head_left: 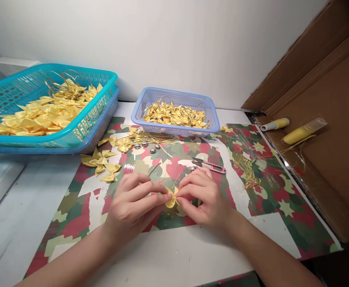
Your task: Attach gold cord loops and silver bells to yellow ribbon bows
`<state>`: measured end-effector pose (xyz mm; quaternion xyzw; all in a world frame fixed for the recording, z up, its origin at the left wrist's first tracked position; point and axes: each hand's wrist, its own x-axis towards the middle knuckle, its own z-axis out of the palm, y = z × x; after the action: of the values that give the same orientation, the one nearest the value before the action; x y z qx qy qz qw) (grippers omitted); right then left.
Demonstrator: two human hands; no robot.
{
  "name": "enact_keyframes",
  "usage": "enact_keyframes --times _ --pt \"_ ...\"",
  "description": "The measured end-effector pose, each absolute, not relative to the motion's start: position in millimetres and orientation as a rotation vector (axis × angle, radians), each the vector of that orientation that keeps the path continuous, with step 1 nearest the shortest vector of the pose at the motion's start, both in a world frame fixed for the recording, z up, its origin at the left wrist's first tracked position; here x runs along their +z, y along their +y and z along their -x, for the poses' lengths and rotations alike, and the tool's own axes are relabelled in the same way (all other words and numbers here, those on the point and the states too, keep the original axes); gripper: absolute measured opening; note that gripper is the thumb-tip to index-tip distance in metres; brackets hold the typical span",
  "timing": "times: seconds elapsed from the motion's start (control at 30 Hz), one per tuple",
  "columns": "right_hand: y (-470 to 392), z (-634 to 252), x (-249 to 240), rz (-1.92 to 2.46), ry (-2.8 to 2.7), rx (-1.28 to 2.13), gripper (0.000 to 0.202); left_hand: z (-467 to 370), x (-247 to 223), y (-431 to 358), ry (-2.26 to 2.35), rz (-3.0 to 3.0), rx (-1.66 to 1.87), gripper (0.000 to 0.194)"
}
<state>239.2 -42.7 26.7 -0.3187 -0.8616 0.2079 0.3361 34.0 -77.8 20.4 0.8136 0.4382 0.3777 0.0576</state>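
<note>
Between my two hands is a small yellow ribbon bow (171, 202), held just above the patterned sheet. My left hand (137, 201) pinches its left side with thumb and fingertips. Thumb and index finger of my right hand (202, 195) grip its right side near the middle. Thin gold cord ends (177, 180) stick up behind the bow. Just beyond my right hand lie pink-handled thread snips (212, 165) and a small silver bell (193, 168). More silver bells (152, 150) and a bundle of gold cords (153, 138) lie farther back.
Loose yellow bows (99, 161) lie at the left. A turquoise basket (99, 107) full of bows stands behind them, nested in a blue one. A lavender basket (177, 128) of corded bows sits at the back. Gold cord scraps (249, 173), yellow spools (300, 133) and cardboard (326, 99) are right.
</note>
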Motion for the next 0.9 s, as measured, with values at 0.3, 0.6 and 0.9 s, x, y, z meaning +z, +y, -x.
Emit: enact_keyframes --times 0.3,0.6,0.9 --pt "-47.7 -231.3 20.1 0.811 -2.102 0.411 0.013 -45.7 29.8 -75.6 1.286 -2.090 0.975 0.017" --pt "-27.8 -254.0 25.2 1.087 -1.690 0.652 0.019 -39.6 27.4 -74.5 1.308 -1.966 1.008 0.024" --pt "3.1 -286.6 17.5 1.372 -1.473 0.257 0.020 -38.3 18.9 -74.9 1.314 -1.703 1.073 0.020"
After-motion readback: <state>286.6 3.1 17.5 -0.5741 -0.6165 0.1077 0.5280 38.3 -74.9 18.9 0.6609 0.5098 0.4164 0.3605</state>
